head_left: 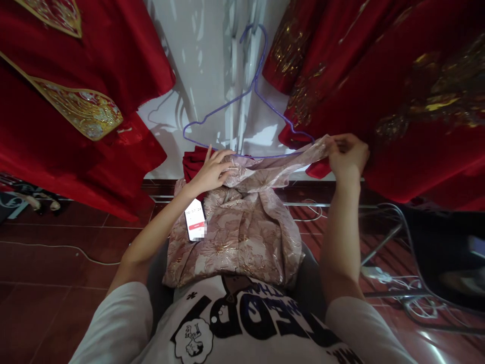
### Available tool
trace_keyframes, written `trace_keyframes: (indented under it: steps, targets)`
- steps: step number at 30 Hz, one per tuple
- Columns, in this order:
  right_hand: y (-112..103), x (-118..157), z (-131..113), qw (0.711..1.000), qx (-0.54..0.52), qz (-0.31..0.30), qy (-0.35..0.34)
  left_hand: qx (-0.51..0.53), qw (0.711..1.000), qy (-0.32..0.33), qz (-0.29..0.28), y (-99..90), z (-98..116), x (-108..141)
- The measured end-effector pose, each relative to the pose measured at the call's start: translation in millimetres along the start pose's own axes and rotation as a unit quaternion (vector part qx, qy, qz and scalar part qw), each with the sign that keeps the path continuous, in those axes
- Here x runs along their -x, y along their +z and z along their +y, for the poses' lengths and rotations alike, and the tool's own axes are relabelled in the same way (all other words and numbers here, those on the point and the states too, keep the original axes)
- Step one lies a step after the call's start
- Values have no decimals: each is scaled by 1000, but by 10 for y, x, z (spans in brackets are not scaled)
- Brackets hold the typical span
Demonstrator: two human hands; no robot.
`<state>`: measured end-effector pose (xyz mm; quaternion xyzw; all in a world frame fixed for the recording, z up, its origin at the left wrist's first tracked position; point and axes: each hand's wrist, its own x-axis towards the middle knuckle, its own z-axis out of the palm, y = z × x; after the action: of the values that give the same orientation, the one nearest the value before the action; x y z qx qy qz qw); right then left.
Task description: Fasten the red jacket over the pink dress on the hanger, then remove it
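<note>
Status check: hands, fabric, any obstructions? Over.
Right hand pinching patterned pink fabric. Left hand on it, grip unclear. Purple hanger at the fabric's upper edge. Phone lying on the fabric, may get in the way.

Glossy red floor tiles (45, 263), pale wall (204, 50), apparently a black chair (435, 253) at right

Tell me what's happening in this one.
A person's left hand rests on shiny pink patterned fabric spread over their lap, while the right hand pinches a strip of it out to the side, along the bottom bar of a purple hanger. A lit phone lies on the fabric, and red garments are on both sides.
</note>
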<state>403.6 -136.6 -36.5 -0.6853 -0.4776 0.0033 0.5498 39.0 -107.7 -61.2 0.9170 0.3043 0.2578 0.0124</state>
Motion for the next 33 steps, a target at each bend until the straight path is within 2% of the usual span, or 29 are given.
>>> trace_keyframes:
  steps: [2, 4, 9, 14, 17, 20, 23, 26, 29, 33]
  targets:
    - [7, -16, 20, 1000, -9, 0, 15, 11, 1000, -6, -2, -8, -6, -3]
    - [11, -12, 3, 999, -35, -7, 2, 22, 1000, -9, -5, -12, -9, -9]
    - [103, 30, -285, 991, -47, -20, -123, 48, 999, -11, -5, 10, -2, -47]
    - [344, 25, -570, 981, -41, -75, -174, 73, 997, -18, 0, 15, 22, -66]
    - [496, 12, -562, 977, -41, -99, -182, 92, 995, -31, 26, -69, 19, -101]
    - [593, 12, -502, 975, -38, -108, -189, 116, 986, -83, 88, -197, -96, -156]
    - [599, 18, -491, 976, -39, -99, -190, 124, 957, -174, 199, -306, -380, -143]
    - [543, 25, -546, 979, -30, -95, -177, 161, 900, -276, 295, -372, -721, -7]
    - [488, 39, -626, 983, -3, -104, -151, 200, 863, -337, 319, -413, -946, 175]
    - [461, 68, -693, 985, 10, -100, -142, 228, 842, -366, 324, -431, -1018, 312]
